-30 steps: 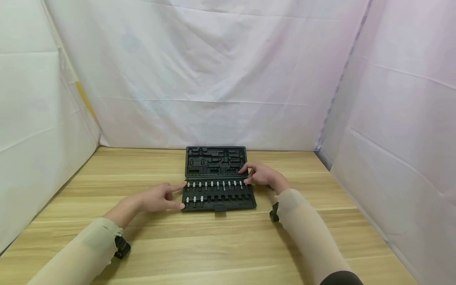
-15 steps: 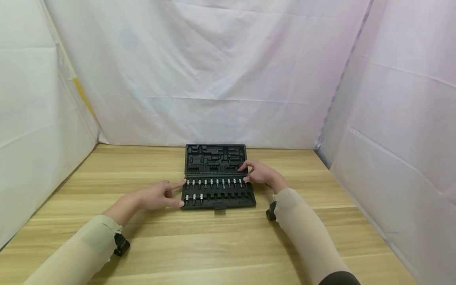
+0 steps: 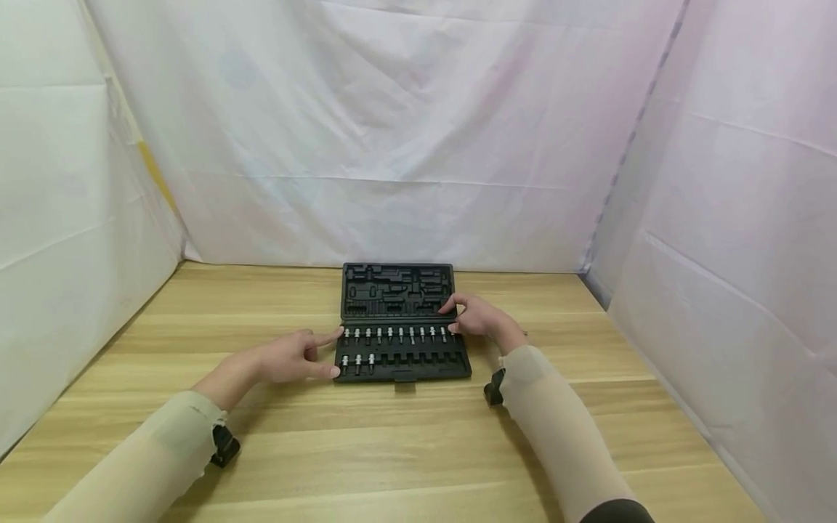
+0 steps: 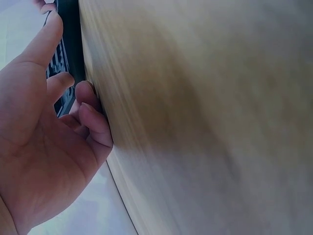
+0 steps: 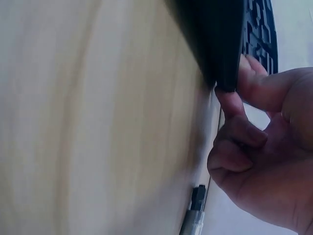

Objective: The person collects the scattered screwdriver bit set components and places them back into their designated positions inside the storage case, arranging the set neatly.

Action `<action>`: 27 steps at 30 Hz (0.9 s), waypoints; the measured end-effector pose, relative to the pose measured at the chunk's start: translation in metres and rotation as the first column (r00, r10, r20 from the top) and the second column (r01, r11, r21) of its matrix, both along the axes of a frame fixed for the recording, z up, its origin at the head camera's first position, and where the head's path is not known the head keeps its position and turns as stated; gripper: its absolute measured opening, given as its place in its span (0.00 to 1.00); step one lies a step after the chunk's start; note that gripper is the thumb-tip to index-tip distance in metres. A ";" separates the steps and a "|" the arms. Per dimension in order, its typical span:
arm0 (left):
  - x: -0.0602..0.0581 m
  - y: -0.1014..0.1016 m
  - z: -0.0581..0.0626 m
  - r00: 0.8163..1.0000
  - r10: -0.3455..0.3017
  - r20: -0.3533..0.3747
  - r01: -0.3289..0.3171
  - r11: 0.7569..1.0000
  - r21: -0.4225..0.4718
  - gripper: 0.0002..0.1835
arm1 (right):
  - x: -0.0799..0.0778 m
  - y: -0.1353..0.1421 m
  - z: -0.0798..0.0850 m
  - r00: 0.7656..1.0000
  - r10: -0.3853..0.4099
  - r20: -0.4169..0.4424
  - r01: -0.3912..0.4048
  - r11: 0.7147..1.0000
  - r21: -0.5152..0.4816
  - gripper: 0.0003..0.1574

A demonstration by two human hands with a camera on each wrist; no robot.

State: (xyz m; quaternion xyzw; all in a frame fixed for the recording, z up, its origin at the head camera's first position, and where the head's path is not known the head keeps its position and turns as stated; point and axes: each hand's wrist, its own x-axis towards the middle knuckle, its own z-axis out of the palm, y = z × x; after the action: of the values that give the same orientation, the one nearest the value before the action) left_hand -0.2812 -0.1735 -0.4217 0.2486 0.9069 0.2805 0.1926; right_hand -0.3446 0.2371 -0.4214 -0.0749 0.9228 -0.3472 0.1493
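Note:
A black bit socket case (image 3: pixel 402 369) lies open on the table, its moulded lid (image 3: pixel 397 283) folded back. Silver bit sockets (image 3: pixel 390 333) fill the back row; three more sockets (image 3: pixel 357 360) sit at the left of the front row, beside bare slots. My left hand (image 3: pixel 288 358) touches the left edge with index finger and thumb spread apart, its other fingers curled in. At the right edge, my right hand (image 3: pixel 482 319) holds the case near the hinge, thumb over the rim and a finger against its side in the right wrist view. The right thumb partly hides the last back-row socket.
A loose bit socket (image 5: pixel 194 215) lies on the wooden table (image 3: pixel 392 450) beside the right hand; only its end (image 3: pixel 525 333) shows past the wrist in the head view. White cloth (image 3: pixel 392 131) hangs behind and on both sides.
My right forearm has shifted slightly left, and the end of the loose bit socket now shows beyond the wrist. Both hands keep their places on the case.

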 end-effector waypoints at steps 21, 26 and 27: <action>0.004 -0.001 0.001 1.000 0.006 -0.011 -0.006 1.000 0.000 0.51 | 0.006 0.009 -0.004 0.998 0.047 -0.038 -0.049 0.997 -0.062 0.23; 0.005 0.001 0.002 1.000 0.013 -0.001 -0.013 1.000 0.003 0.51 | 0.009 0.019 -0.002 0.994 0.082 -0.066 -0.085 0.996 -0.035 0.26; 0.005 0.001 0.003 1.000 0.012 -0.001 -0.011 1.000 0.005 0.51 | 0.010 0.022 -0.001 0.994 0.084 -0.072 -0.087 0.996 -0.027 0.26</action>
State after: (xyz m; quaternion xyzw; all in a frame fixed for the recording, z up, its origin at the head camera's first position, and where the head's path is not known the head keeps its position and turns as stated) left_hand -0.2758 -0.1724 -0.4191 0.2441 0.9077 0.2839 0.1896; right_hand -0.3347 0.2588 -0.4224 -0.1289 0.9181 -0.3516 0.1300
